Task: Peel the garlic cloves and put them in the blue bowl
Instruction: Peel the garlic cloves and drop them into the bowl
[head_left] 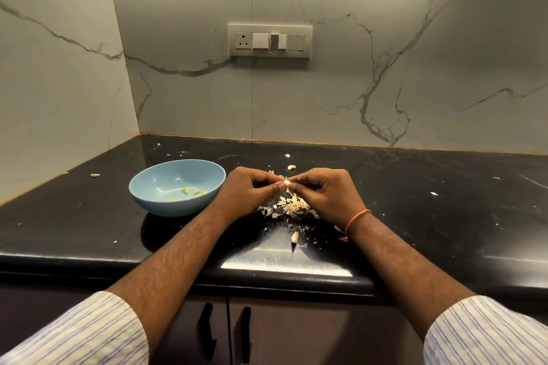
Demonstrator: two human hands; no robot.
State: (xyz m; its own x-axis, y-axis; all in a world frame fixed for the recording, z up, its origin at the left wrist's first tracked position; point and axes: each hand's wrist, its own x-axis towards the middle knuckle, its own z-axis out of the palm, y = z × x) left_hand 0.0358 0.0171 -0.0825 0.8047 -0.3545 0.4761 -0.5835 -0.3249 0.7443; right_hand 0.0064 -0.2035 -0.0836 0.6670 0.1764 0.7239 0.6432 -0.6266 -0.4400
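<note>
Garlic clove, pale and partly skinned, pinched between both hands: left, right.

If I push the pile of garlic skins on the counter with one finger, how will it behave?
The pile of garlic skins looks like thin, loose flakes, so it would probably scatter instead of sliding as one mass. The flakes seem very light: small bits already lie spread over the black counter. Some may cling to the finger.

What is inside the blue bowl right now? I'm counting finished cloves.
A few pale peeled garlic pieces lie on the floor of the blue bowl. The near rim hides the closest part, so the exact count is unclear.
</note>
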